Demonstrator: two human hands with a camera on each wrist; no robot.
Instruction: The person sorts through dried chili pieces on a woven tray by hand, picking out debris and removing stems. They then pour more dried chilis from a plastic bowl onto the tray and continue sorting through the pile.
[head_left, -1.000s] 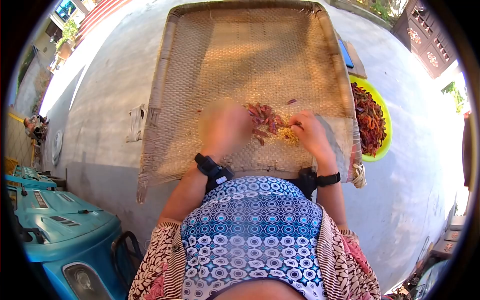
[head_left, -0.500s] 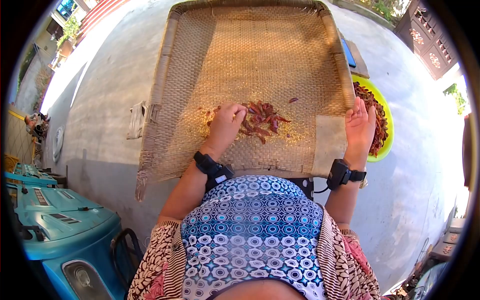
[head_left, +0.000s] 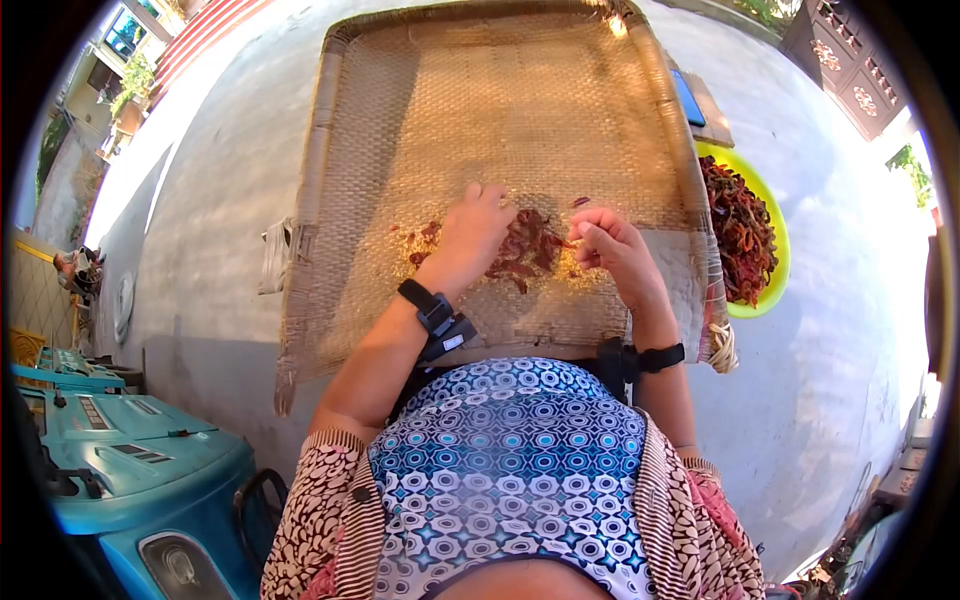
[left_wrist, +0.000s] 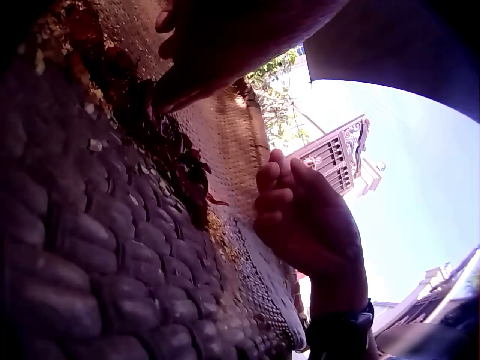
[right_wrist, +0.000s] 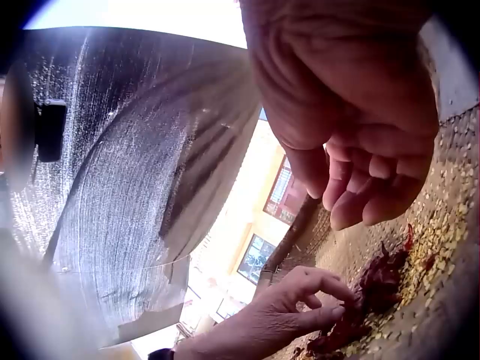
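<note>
A pile of dark red dried chili peppers lies among yellow seeds on a woven bamboo tray. My left hand is bent over the pile's left side. In the right wrist view, the left thumb and forefinger come together on a dried chili at the pile's edge. Right of the pile, my right hand hovers with its fingers loosely curled. Nothing shows between those fingers in the right wrist view.
Beside the tray's right rim stands a yellow-green basin heaped with dried chilies. A blue phone-like slab lies on a board behind it. A teal vehicle stands at the lower left. One loose chili lies behind the pile.
My right hand went from the pile, pinching a chili, out to the basin with spread fingers, then came back beside the pile without it. My left hand has shifted slightly right over the chilies.
</note>
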